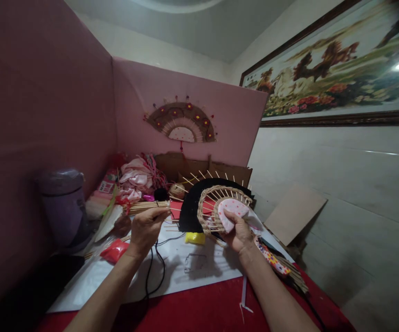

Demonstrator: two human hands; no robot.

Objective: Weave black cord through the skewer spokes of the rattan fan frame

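Note:
A half-round craft fan [190,207] hangs in front of me, with thin wooden sticks, a wide black band and braided twine. My right hand [239,233] grips its white base [232,207] with pink dots, the thumb on top and the fingers hidden behind. At the fan's left edge, my left hand [149,230] is closed in a pinch on the end of a wooden stick [174,210]. A black cord [164,265] hangs in a loop below that hand; whether the fingers also hold it is hidden.
White paper [185,276] covers part of the red tabletop [192,306]. A red packet [114,250], a yellow packet [195,238] and bundled sticks [147,207] lie nearby. Pink fabric [135,177] and a twine ball [177,191] sit behind. A finished fan [181,121] hangs on the pink panel.

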